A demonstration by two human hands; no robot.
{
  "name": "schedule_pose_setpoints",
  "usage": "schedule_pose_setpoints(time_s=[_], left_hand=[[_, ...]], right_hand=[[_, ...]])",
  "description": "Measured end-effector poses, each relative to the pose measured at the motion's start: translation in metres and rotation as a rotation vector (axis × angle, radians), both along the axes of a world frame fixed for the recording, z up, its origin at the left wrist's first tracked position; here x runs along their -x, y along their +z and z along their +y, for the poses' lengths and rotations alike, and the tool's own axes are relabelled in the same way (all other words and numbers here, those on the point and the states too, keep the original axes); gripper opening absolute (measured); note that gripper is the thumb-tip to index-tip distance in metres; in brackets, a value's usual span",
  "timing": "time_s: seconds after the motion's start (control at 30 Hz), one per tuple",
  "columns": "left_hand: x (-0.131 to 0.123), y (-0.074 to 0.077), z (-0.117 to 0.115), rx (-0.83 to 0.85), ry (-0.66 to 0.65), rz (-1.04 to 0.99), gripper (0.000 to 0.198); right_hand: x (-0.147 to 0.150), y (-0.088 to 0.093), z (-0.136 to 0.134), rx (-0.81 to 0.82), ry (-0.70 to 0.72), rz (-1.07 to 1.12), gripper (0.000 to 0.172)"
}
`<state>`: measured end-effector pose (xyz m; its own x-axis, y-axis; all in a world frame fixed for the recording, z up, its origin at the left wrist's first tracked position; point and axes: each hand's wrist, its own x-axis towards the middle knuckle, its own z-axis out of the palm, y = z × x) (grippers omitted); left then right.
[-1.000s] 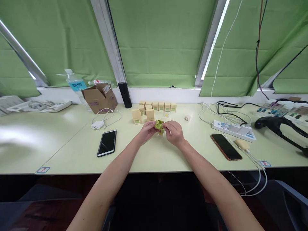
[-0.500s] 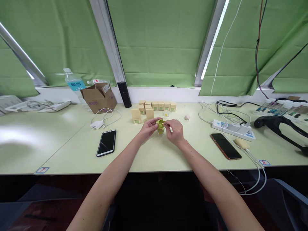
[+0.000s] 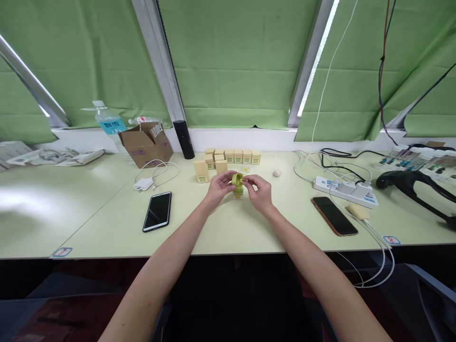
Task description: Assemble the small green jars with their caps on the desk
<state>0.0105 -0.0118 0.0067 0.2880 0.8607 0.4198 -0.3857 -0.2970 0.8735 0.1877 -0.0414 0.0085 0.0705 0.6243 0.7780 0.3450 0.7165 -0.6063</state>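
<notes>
Between my hands is a small yellow-green hollow piece (image 3: 237, 179), its open side facing me. Directly under it stands a little clear container (image 3: 238, 195) with yellow-green and orange inside; whether the two are joined I cannot tell. My left hand (image 3: 221, 186) is closed on the piece from the left, thumb in front and fingers behind. On the right, my right hand (image 3: 259, 190) pinches at the piece's edge with thumb and forefinger. Several small tan boxes (image 3: 238, 157) with green-framed labels stand just behind, one larger tan box (image 3: 201, 171) nearer my left hand.
A clear round dish (image 3: 245, 169) and a pale lump (image 3: 277, 173) lie beyond my hands. Phones lie left (image 3: 157, 212) and right (image 3: 334, 216). A power strip (image 3: 345, 192) with cables is at right; a cardboard box (image 3: 147, 145) and black cylinder (image 3: 184, 139) stand at back left.
The yellow-green piece has been lifted and tilted slightly, so its hollow inside faces me more. My left fingers have risen a little, and my right hand has shifted slightly upward.
</notes>
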Motion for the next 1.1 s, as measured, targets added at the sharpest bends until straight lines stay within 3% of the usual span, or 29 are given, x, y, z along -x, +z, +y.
schedule_pose_setpoints(time_s=[0.3, 0.57, 1.1], left_hand=[[-0.0011, 0.0052, -0.0052, -0.014, -0.033, 0.042, 0.050], [-0.0024, 0.0053, -0.0078, -0.012, -0.055, 0.054, 0.047], [-0.0018, 0.0080, -0.0097, 0.009, -0.040, 0.130, 0.049]], right_hand=[[-0.0049, -0.0056, 0.0042, -0.149, -0.024, -0.181, 0.019], [-0.0065, -0.0040, 0.0017, -0.238, -0.246, -0.351, 0.019], [-0.0075, -0.0053, 0.0030, -0.273, -0.232, -0.429, 0.024]])
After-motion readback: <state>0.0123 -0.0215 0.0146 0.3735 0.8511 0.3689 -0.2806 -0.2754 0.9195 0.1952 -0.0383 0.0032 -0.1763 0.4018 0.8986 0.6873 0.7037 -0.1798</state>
